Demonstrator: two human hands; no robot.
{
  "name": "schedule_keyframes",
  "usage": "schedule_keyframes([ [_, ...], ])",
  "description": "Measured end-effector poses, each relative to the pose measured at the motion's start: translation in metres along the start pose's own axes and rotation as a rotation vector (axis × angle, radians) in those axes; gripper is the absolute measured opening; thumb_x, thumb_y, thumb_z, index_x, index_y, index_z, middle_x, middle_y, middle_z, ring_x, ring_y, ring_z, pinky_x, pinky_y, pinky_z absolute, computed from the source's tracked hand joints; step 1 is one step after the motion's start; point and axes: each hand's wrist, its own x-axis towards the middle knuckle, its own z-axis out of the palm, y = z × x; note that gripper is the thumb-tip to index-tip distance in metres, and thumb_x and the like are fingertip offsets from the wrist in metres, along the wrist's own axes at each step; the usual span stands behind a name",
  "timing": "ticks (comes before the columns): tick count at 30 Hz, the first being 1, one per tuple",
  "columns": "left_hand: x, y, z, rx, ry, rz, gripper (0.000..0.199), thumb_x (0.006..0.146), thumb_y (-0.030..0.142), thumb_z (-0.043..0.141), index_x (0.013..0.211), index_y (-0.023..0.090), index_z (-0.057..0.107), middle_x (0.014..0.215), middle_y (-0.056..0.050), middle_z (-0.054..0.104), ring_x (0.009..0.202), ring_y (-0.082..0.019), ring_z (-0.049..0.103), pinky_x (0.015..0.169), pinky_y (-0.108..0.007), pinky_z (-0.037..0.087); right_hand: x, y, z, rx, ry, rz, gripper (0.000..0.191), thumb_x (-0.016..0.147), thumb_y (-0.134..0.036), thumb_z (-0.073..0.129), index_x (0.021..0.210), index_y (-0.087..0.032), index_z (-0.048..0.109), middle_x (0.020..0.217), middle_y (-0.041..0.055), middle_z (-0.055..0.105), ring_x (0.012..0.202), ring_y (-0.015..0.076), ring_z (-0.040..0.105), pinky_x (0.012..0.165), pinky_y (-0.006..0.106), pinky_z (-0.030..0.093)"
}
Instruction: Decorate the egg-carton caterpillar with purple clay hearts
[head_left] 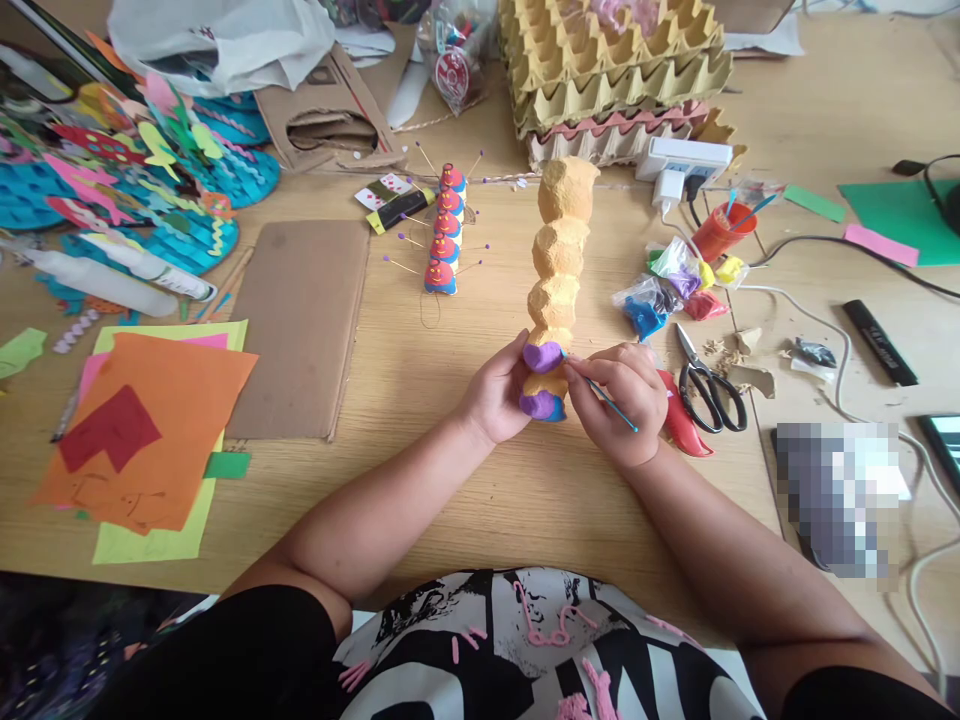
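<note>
A long strip of bumpy egg-carton cups (558, 250), mostly orange-yellow, stretches away from me over the table. Purple patches (541, 357) and a bit of blue (556, 409) cover parts of its near end. My left hand (501, 395) grips that near end from the left side. Pinched in my right hand (624, 398) is a thin blue modelling tool (615, 405), its tip touching or very close to the second cup beside the purple patch. Left of the strip stands a finished-looking red and blue caterpillar (447, 235) with smiling faces and purple-tipped sticks.
Scissors (709, 385), a red packet (684, 420) and bags of coloured clay (664, 285) lie to the right. An orange cup (724, 232) holds blue tools. Egg trays (615, 90) are stacked behind. Cardboard (296, 330) and coloured paper (172, 440) lie left.
</note>
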Motion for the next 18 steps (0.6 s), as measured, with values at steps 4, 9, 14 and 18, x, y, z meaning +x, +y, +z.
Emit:
schedule_keyframes([
  [4, 0.0003, 0.0006, -0.0006, 0.003, 0.001, -0.011, 0.041, 0.114, 0.041, 0.052, 0.092, 0.016, 0.076, 0.085, -0.004, 0.081, 0.076, -0.014, 0.078, 0.074, -0.025, 0.064, 0.0015, -0.0016, 0.0011, 0.036, -0.009, 0.026, 0.012, 0.098, -0.013, 0.076, 0.101, -0.024, 0.073, 0.079, 0.0002, 0.077, 0.066, 0.0177, 0.07, 0.065, 0.037, 0.048],
  [9, 0.0018, -0.0006, -0.0017, -0.021, -0.005, 0.016, 0.036, 0.114, 0.038, 0.053, 0.096, 0.017, 0.077, 0.089, -0.004, 0.082, 0.08, -0.014, 0.079, 0.078, -0.025, 0.065, 0.0002, -0.0005, 0.0023, 0.057, 0.025, 0.055, 0.012, 0.098, -0.013, 0.078, 0.102, -0.024, 0.074, 0.079, 0.0, 0.076, 0.065, 0.018, 0.07, 0.064, 0.037, 0.049],
  [14, -0.0003, -0.0004, 0.0004, -0.023, 0.009, 0.011, 0.037, 0.113, 0.037, 0.054, 0.094, 0.016, 0.077, 0.089, -0.004, 0.082, 0.079, -0.014, 0.079, 0.076, -0.026, 0.064, -0.0005, 0.0009, 0.0002, 0.042, 0.02, 0.008, 0.015, 0.097, -0.011, 0.079, 0.105, -0.023, 0.075, 0.081, 0.0001, 0.077, 0.066, 0.0181, 0.069, 0.066, 0.039, 0.047],
  [18, -0.0014, 0.0009, 0.0015, -0.024, 0.014, -0.002, 0.044, 0.116, 0.035, 0.047, 0.09, 0.015, 0.076, 0.083, -0.004, 0.079, 0.073, -0.014, 0.077, 0.071, -0.026, 0.063, 0.0008, 0.0025, -0.0035, 0.006, -0.073, -0.079, 0.015, 0.097, -0.011, 0.078, 0.108, -0.022, 0.075, 0.084, 0.0021, 0.078, 0.066, 0.0199, 0.068, 0.067, 0.041, 0.045],
])
